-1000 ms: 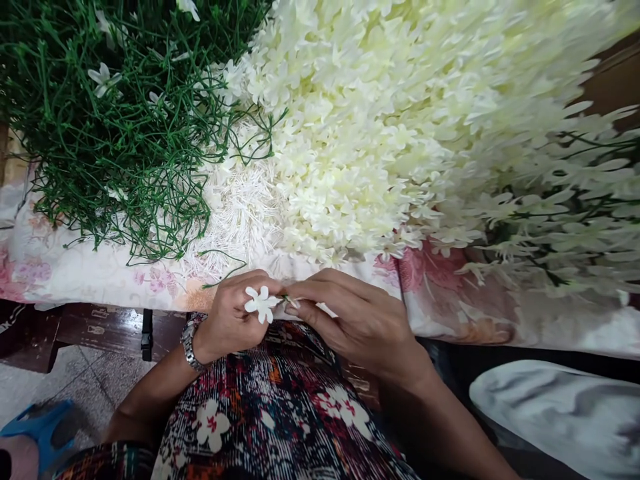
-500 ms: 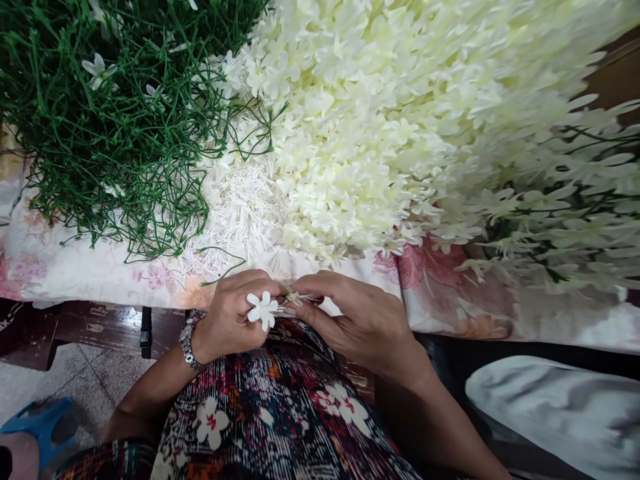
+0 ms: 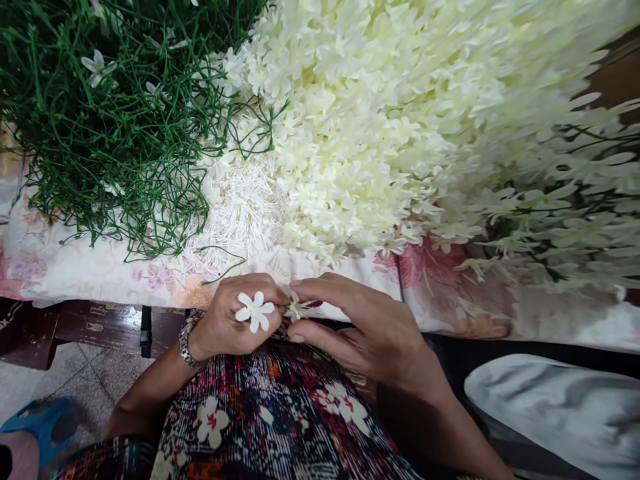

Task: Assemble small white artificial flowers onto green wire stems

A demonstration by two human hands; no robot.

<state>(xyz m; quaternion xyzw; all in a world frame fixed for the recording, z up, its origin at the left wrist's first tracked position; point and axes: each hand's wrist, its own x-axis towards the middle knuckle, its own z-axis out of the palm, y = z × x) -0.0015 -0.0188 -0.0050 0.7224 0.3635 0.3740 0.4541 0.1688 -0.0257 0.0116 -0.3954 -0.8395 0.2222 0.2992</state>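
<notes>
My left hand (image 3: 247,317), with a metal watch on its wrist, is closed on a thin green stem. A white five-petalled flower (image 3: 255,311) on it lies over my fingers. A second small flower (image 3: 296,307) sticks out to the right of my left fingertips. My right hand (image 3: 357,323) is beside that flower, its thumb and index finger apart around it and nothing gripped between them. Most of the stem is hidden inside my left fist.
Green plastic stems (image 3: 115,133) are heaped at the upper left. White thread-like pieces (image 3: 243,207) lie beside a large pile of cream petals (image 3: 360,133). Flowered stems (image 3: 560,213) lie at the right on the floral cloth (image 3: 100,273). A blue object (image 3: 45,427) stands lower left.
My right thumb and index finger have parted, letting go of the small flower. The white flower at my left hand has turned to face up and shifted slightly left.
</notes>
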